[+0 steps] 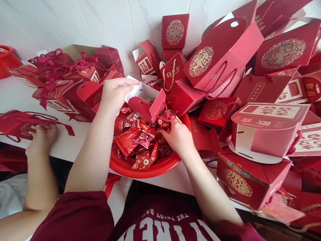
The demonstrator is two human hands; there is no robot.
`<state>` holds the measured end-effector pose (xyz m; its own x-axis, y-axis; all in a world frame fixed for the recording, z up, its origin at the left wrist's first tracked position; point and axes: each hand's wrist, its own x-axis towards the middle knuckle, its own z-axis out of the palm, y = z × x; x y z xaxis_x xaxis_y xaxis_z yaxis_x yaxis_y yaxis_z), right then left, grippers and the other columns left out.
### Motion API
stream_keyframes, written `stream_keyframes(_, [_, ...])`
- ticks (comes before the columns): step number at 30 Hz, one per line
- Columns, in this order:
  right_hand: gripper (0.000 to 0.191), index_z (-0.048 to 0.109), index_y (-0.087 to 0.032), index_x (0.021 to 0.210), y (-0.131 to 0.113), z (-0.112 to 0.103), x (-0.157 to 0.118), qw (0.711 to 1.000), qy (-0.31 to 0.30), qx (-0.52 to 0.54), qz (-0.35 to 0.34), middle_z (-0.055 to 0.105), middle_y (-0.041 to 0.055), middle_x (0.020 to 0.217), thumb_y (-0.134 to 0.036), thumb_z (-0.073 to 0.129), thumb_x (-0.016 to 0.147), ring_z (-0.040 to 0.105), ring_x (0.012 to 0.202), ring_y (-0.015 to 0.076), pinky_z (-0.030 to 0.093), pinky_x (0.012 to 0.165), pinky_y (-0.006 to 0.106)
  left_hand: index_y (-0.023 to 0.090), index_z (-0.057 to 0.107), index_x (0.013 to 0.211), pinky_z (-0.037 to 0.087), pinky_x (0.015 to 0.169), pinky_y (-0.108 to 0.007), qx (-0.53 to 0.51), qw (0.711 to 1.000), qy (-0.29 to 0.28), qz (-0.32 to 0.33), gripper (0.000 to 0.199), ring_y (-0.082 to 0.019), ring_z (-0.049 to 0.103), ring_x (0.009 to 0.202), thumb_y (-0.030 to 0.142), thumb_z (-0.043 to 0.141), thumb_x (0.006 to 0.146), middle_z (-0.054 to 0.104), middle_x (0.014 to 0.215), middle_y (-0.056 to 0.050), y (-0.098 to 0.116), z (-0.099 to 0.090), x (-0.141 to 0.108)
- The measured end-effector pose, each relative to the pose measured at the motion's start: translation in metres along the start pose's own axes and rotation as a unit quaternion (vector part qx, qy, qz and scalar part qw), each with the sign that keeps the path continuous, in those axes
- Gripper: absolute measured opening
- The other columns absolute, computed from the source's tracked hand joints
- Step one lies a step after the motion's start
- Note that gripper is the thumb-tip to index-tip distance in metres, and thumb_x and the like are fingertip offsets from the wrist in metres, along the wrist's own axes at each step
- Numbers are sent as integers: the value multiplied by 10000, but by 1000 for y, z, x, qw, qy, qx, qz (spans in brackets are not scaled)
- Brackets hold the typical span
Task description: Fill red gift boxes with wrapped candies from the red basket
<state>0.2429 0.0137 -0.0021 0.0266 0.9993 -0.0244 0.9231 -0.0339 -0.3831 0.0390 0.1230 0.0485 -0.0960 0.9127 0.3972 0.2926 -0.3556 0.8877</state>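
An open red gift box (158, 102) with a white inside is tilted above a round red plastic basket (147, 171). My left hand (117, 92) pinches the box's raised white flap at its upper left. Near the box's red cord handle (167, 115), at the basket's right side, is my right hand (178, 134); its fingers are bent and their tips are partly hidden, so what they hold cannot be made out. Red candy packets (127, 140) fill the basket below the box.
Many red gift boxes (213, 60) crowd the right side and back. Ribbon-tied boxes (56, 97) stand in a carton (82, 52) and around it at the left. Another person's hand (42, 135) touches a ribboned box (20, 125) at the far left.
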Motion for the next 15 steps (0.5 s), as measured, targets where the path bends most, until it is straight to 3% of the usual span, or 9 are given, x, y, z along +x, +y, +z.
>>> stream_keyframes(5, [318, 594, -206, 1223, 3, 5, -1, 997, 35, 69, -4, 752, 110, 1149, -338, 665, 943, 739, 995, 313, 585, 759, 398, 214, 835, 877, 572, 1006, -403, 7, 1000, 0, 10, 268, -228, 735, 1000, 80, 641, 752, 803, 964, -12, -3, -3, 2])
stream_keyframes(10, [311, 594, -248, 1194, 4, 5, -6, 990, 61, 126, 3, 765, 76, 1102, -416, 665, 942, 739, 975, 318, 583, 763, 430, 206, 830, 868, 577, 1002, -395, 20, 999, -8, 29, 270, -218, 744, 985, 39, 647, 759, 807, 945, -19, -6, -2, 5])
stream_keyframes(12, [384, 571, -252, 1225, 5, 7, -8, 981, 92, 169, -20, 740, 78, 1196, -431, 704, 912, 722, 1057, 312, 588, 793, 428, 225, 831, 861, 590, 958, -370, 14, 997, 1, 80, 262, -206, 752, 952, 51, 655, 776, 811, 923, -7, -5, -2, 4])
stream_keyframes(15, [446, 546, -256, 1259, 8, 10, -10, 969, 112, 213, -51, 715, 84, 1264, -432, 725, 892, 716, 1080, 296, 593, 782, 412, 271, 832, 904, 592, 900, -321, 31, 973, 40, 227, 242, -174, 759, 926, 117, 653, 853, 815, 934, 24, 5, -4, -4])
